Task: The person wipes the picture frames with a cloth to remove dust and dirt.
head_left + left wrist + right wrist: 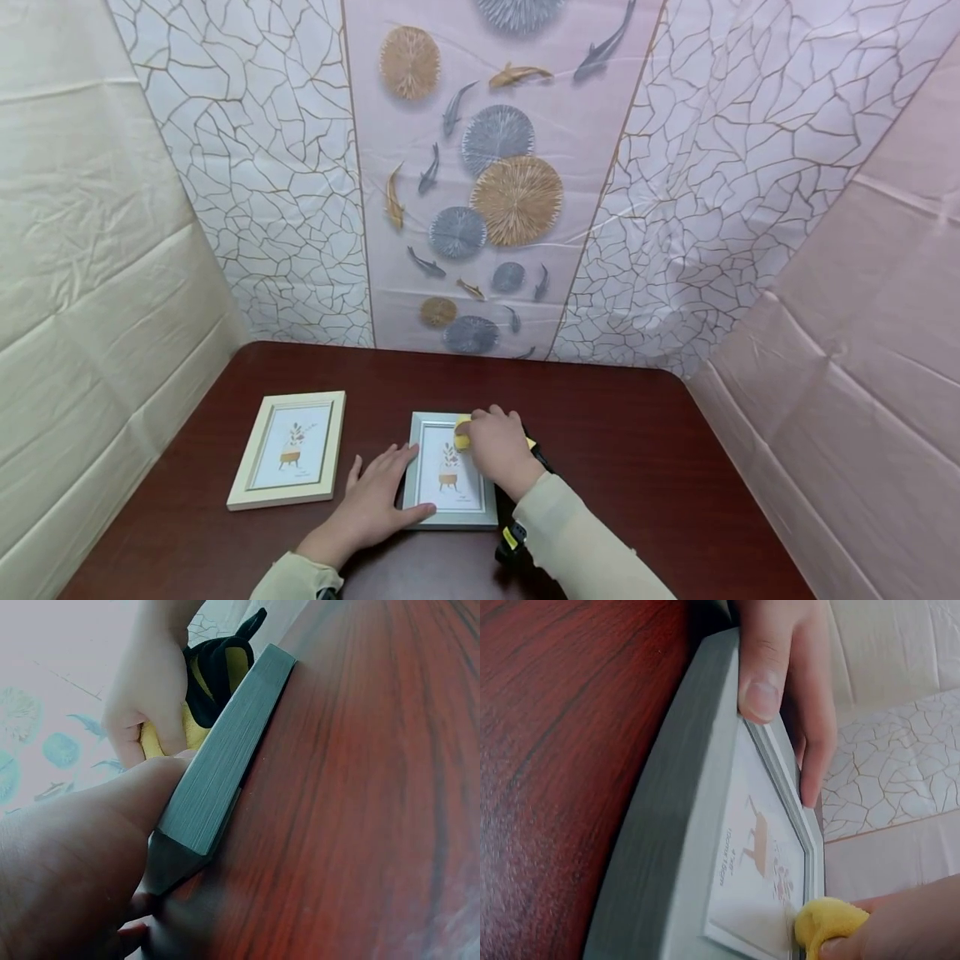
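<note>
A silver-grey picture frame [453, 521] with a potted-plant print lies face up on the table. My left hand [375, 502] is spread along its left side, the thumb resting on the lower left of the border and the fingertips at the left edge. In the right wrist view, that thumb [762, 701] lies flat on the border. My right hand [498, 446] pinches a yellow cloth [462, 433] against the upper right of the frame's face. The cloth [829, 921] shows as a bunched fold over the print's upper part; the rest is hidden in the hand.
A cream picture frame [243, 493] with a similar print lies to the left on the dark red-brown table [637, 467]. A black and yellow item [510, 542] is beneath my right wrist. Fabric walls [285, 208] stand around the table's back and sides.
</note>
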Demonstrator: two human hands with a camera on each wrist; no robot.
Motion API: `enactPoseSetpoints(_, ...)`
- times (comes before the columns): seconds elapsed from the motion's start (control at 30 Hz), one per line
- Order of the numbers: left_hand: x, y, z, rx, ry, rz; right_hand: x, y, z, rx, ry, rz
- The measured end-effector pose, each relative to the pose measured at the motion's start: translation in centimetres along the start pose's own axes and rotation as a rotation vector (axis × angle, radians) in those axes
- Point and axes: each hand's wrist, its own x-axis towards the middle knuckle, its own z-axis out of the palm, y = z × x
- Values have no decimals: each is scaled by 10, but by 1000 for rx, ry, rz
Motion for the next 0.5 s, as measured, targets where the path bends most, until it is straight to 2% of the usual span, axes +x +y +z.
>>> enactPoseSetpoints(0.23, 0, 3, -3, -6, 2, 1, -1, 4, -1, 66, 8, 15)
enactPoseSetpoints(0.5, -3, 5, -5, -9, 1, -4, 3, 0, 0, 56, -17, 11)
